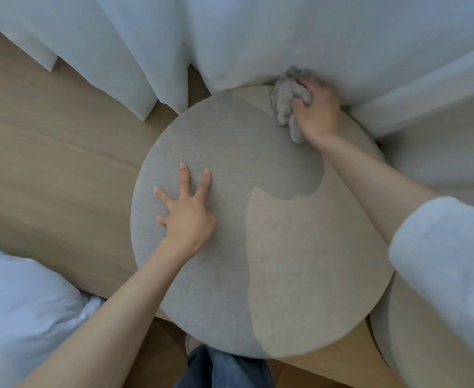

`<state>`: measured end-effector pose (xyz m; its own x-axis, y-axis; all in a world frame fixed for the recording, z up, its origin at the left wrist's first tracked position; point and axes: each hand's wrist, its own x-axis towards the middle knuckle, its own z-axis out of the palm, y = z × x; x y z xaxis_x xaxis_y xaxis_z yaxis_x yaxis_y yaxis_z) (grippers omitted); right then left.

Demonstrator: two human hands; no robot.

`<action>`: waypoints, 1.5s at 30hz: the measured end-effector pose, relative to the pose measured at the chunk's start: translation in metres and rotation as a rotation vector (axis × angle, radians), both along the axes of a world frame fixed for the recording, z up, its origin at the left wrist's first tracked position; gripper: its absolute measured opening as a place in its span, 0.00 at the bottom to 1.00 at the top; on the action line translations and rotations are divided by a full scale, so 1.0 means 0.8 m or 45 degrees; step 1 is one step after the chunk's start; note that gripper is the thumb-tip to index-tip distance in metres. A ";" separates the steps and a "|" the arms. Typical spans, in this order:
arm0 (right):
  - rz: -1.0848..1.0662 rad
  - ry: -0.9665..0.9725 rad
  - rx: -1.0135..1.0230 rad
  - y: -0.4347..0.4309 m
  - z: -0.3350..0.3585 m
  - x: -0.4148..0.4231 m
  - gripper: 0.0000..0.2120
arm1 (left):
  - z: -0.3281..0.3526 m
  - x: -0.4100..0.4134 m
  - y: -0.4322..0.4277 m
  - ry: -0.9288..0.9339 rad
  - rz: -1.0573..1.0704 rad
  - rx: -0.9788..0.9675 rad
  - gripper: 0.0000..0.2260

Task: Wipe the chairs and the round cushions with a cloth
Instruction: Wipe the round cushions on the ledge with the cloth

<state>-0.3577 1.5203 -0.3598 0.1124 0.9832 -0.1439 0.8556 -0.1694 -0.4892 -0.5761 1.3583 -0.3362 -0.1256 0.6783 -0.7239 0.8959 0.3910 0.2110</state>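
A large round cushion [258, 247] fills the middle of the view, covered in a nubby woven fabric. Its left and far part looks grey and its near-right part a warmer beige, with a curved border between the two tones. The left hand [186, 217] lies flat on the cushion's left half, fingers straight and spread wide, holding nothing. The right hand [318, 110] is at the cushion's far-right edge, its grip closed around a crumpled grey cloth [284, 103] of soft, fluffy texture. Folds of the cloth bulge out to the left of the fingers and trail onto the cushion. Hand and cloth press up against a white curtain [230, 37] that hangs in deep folds down to a pale wooden floor [48, 163]. A white sleeve [448, 261] is pushed up the right forearm. A soft white pillow [20, 303] sits at the near left. Another rounded beige upholstered piece [406, 345] sits just beside the cushion at the near right.
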 end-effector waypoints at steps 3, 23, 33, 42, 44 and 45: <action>0.139 0.068 -0.007 0.005 -0.003 -0.062 0.20 | -0.001 0.001 0.000 0.017 -0.022 -0.010 0.31; -0.551 -0.032 0.069 -0.106 -0.003 0.084 0.20 | -0.007 0.005 -0.005 0.057 -0.055 0.026 0.30; -0.062 0.042 0.016 -0.112 0.000 -0.006 0.20 | -0.001 -0.001 0.001 0.013 -0.051 -0.012 0.30; -0.347 -0.105 -0.017 -0.059 -0.001 0.071 0.17 | -0.011 -0.002 -0.004 0.025 -0.064 0.022 0.29; -0.323 -0.096 0.000 -0.064 -0.006 0.042 0.16 | -0.011 -0.002 -0.003 0.028 -0.065 0.019 0.30; -0.282 -0.075 0.043 -0.069 -0.006 0.025 0.16 | -0.011 -0.002 -0.003 0.027 -0.068 0.020 0.30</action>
<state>-0.3373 1.4648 -0.3647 0.3334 0.9377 -0.0980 0.8264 -0.3407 -0.4484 -0.5780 1.3561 -0.3453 -0.1043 0.6957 -0.7107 0.9198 0.3393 0.1971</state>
